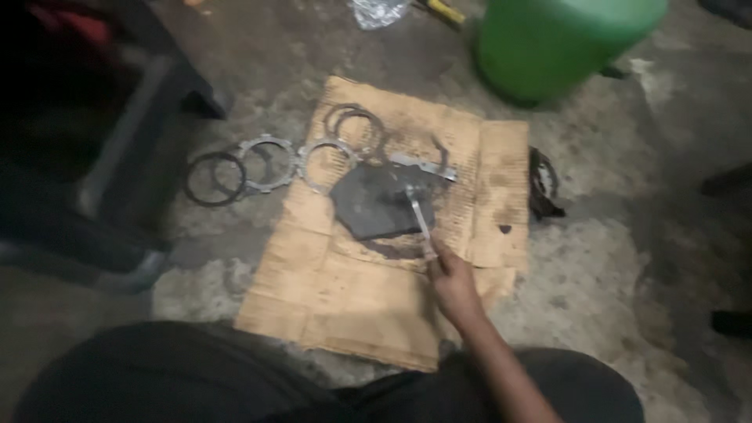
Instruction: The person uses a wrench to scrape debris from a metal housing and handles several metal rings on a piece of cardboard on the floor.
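Right hand (453, 283) closed around wrench (419, 219) handle, head on dark cover (376, 205) — keep it seated square, pull steady; left hand unseen.

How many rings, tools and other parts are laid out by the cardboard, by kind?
Flat metal rings: 5, though the blurred pair overlaps
Dark grey flat metal cover plate: 1
Slim silver metal hand tool, held by the right hand: 1
Green plastic bucket: 1
Brown stained cardboard sheet: 1
Total: 9

Stained brown cardboard (368, 313); dull grey metal rings (266, 163); rough concrete floor (611, 258).
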